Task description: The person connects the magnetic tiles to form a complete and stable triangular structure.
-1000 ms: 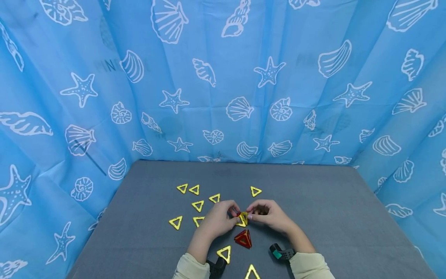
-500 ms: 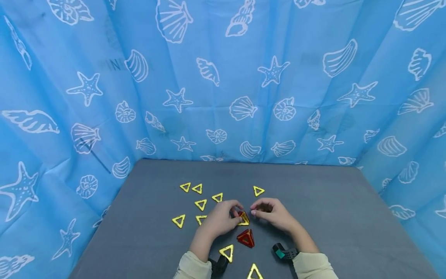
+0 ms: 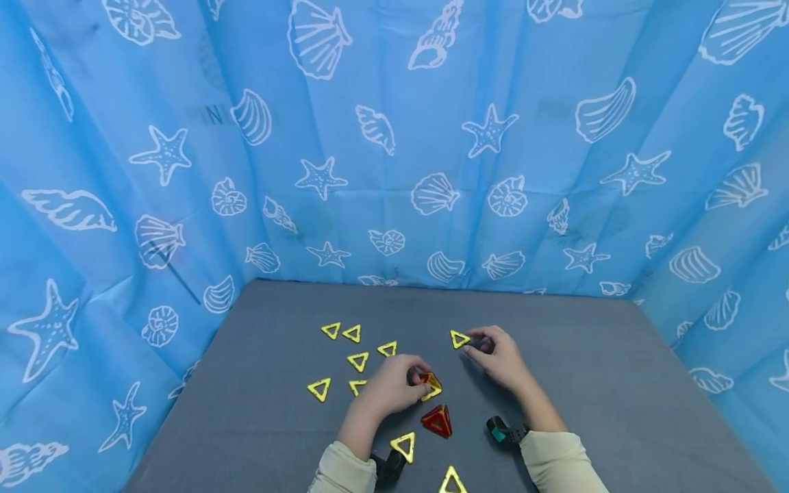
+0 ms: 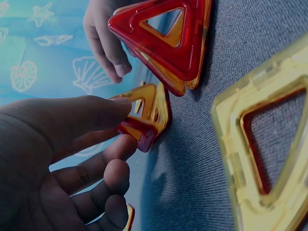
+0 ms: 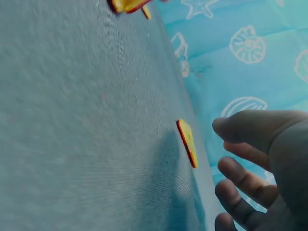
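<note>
My left hand [image 3: 391, 387] pinches a small assembly of yellow and red triangular magnetic tiles [image 4: 162, 113] between thumb and fingers, its pieces joined at an angle. Beside it on the cloth, nearer to me, stands a red-and-orange pyramid of tiles [image 3: 437, 421], seen large at the top of the left wrist view. Farther back, my right hand [image 3: 501, 356] reaches beside a lone yellow triangle tile [image 3: 454, 340]. In the right wrist view that tile [image 5: 186, 143] lies flat, apart from the thumb and loosely bent fingers, which hold nothing.
Several yellow triangle tiles [image 3: 357, 355] lie scattered to the left of the hands. One yellow tile [image 3: 403, 437] lies by the left wrist, another [image 3: 452, 472] at the near edge of the view. A blue shell-print curtain [image 3: 394, 171] hangs behind the grey table [image 3: 585, 363].
My right hand has left the assembly and moved back and slightly right to the lone yellow tile. The left hand stays in place, pinching the assembly. The head view has shifted a little.
</note>
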The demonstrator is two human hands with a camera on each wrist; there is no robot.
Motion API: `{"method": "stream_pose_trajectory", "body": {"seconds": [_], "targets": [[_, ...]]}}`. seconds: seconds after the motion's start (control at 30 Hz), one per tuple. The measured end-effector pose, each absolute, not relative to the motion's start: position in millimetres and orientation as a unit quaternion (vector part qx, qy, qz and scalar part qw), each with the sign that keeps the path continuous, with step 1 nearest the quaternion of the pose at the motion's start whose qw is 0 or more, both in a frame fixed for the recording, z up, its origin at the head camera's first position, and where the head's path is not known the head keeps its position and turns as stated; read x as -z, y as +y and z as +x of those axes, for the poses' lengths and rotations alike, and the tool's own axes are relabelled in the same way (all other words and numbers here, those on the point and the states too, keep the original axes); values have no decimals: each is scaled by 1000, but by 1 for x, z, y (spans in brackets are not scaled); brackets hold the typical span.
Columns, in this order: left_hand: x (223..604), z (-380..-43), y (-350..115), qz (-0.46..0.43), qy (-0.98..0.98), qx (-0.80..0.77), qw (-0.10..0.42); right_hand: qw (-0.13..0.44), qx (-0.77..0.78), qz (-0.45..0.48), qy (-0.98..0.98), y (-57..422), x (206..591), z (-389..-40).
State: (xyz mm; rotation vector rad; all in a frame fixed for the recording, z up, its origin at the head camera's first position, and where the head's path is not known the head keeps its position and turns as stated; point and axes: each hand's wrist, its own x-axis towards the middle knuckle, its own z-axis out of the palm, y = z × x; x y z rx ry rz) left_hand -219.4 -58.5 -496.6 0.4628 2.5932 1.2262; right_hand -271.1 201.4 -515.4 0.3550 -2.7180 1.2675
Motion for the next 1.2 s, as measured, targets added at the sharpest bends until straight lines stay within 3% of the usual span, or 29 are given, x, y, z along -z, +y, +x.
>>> {"method": "stream_pose_trajectory", "body": {"seconds": [0.57, 1.2], "targets": [[501, -219, -65, 128, 901, -405, 85, 7, -363, 84, -928, 201, 526, -291], [496, -216, -70, 132, 907, -393, 79, 16, -395, 101, -913, 195, 523, -287]]}}
